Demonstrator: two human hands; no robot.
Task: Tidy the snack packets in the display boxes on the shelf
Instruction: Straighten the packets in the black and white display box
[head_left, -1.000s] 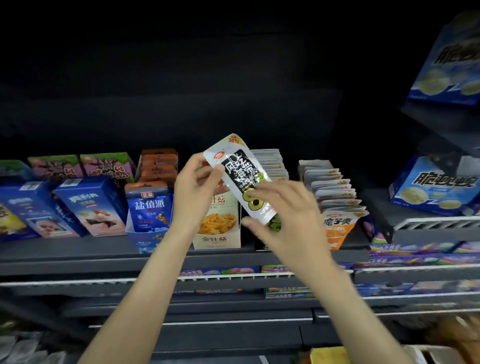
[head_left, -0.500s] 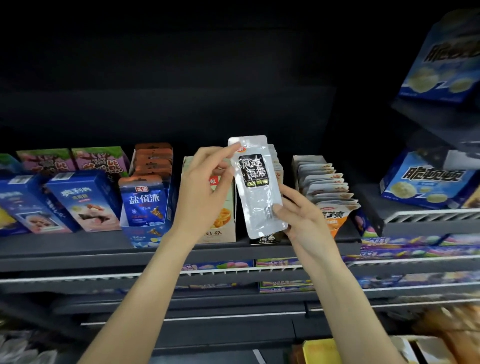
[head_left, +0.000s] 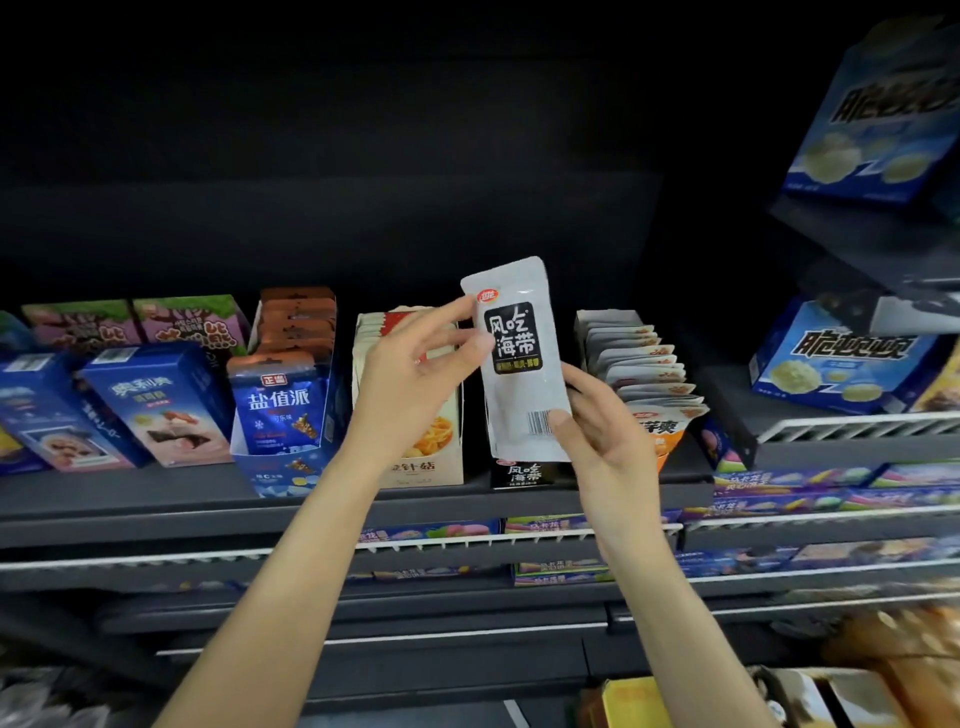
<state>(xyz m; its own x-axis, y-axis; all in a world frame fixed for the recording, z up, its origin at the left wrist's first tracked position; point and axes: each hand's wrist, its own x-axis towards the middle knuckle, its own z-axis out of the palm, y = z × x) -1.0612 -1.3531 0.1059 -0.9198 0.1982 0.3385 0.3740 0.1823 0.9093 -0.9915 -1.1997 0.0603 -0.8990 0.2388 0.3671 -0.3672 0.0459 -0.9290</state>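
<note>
A silver snack packet (head_left: 522, 395) with a black label stands upright in front of the shelf, its plain silver side with a barcode facing me. My left hand (head_left: 410, 384) touches its upper left edge with thumb and fingertips. My right hand (head_left: 602, 436) grips its lower right corner, thumb on the barcode. Below the packet sits its black display box (head_left: 522, 475). A cream display box (head_left: 431, 457) of packets stands to the left, partly behind my left hand. To the right, a display box (head_left: 639, 364) holds a fanned row of white and orange packets.
A blue display box (head_left: 280, 415) and blue cartons (head_left: 156, 405) fill the left of the dark shelf (head_left: 156, 493). Blue biscuit boxes (head_left: 841, 358) sit on a raised rack at right. Lower shelves carry colourful flat packs (head_left: 789, 483).
The packet has been turned from its tilted printed front to its silver back and stood upright. My right hand slid from its front face down to the lower right corner.
</note>
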